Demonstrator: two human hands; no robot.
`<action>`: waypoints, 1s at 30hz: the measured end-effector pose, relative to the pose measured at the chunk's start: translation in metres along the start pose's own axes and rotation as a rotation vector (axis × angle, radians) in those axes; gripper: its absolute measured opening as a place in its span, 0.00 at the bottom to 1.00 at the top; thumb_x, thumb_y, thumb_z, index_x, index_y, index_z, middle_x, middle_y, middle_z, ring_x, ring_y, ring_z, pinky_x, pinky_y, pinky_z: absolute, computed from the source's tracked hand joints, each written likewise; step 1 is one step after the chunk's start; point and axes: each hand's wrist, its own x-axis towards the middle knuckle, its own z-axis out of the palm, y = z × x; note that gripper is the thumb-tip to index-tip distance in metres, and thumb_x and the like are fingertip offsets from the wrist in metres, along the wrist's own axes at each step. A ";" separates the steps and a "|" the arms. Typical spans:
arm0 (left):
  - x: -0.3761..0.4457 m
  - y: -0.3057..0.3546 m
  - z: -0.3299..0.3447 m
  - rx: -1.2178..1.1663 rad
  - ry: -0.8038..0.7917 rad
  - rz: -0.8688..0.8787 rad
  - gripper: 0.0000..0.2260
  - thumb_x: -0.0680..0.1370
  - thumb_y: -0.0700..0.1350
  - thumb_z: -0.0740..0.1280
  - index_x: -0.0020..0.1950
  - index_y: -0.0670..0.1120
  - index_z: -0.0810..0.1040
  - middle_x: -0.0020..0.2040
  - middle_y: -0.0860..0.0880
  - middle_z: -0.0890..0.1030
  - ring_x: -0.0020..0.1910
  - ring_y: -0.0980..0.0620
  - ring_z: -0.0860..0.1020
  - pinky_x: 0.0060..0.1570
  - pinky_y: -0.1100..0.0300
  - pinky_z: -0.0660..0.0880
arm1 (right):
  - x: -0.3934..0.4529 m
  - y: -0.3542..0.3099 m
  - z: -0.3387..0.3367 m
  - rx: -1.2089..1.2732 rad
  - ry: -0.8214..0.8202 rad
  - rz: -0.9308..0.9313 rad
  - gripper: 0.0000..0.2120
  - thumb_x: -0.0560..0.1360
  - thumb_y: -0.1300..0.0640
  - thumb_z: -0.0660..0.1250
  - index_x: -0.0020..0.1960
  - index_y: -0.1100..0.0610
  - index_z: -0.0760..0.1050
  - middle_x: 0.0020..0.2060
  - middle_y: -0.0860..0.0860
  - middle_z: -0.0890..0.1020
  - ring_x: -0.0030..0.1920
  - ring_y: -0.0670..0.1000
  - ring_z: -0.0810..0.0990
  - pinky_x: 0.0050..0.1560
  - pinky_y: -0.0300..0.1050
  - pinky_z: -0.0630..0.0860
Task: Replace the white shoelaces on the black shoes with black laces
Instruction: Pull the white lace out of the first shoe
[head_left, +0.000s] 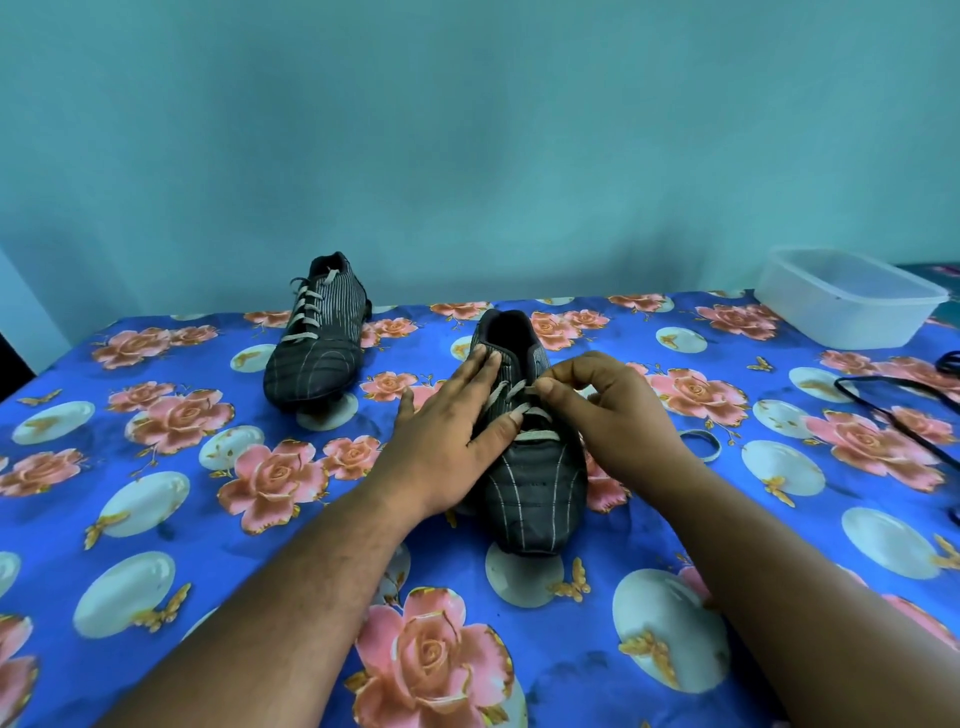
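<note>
Two football boots stood on the table; left hand (447, 421) pressed flat, fingers straight, on the near boot (535, 488); right hand (602, 410) pinched its white lace (511, 392); lace judged limp, thin; best gripped near an eyelet.

left hand (451, 422) flat, fingers straight; right hand (608, 410) pinching.

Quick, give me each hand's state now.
Left hand: open, flat on the near black shoe.
Right hand: pinching that shoe's white lace.
</note>
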 end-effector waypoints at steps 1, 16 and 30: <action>0.000 0.000 0.000 -0.003 0.004 0.004 0.34 0.80 0.68 0.51 0.83 0.58 0.49 0.83 0.62 0.45 0.81 0.62 0.48 0.78 0.37 0.44 | -0.001 -0.001 -0.001 0.038 -0.017 0.011 0.04 0.79 0.51 0.71 0.45 0.48 0.82 0.42 0.41 0.82 0.47 0.47 0.81 0.50 0.45 0.74; 0.001 -0.002 0.001 0.012 -0.006 -0.013 0.31 0.82 0.65 0.54 0.83 0.60 0.48 0.82 0.63 0.43 0.81 0.63 0.48 0.78 0.36 0.43 | -0.002 -0.010 -0.007 0.018 0.007 0.121 0.09 0.75 0.47 0.75 0.42 0.51 0.81 0.29 0.52 0.80 0.28 0.47 0.71 0.30 0.39 0.67; 0.001 0.001 -0.001 0.030 -0.007 -0.024 0.32 0.82 0.65 0.54 0.83 0.59 0.48 0.82 0.63 0.44 0.81 0.63 0.49 0.78 0.36 0.43 | 0.007 -0.007 -0.019 0.419 0.182 0.349 0.08 0.82 0.51 0.64 0.49 0.55 0.75 0.36 0.49 0.77 0.35 0.49 0.74 0.42 0.47 0.71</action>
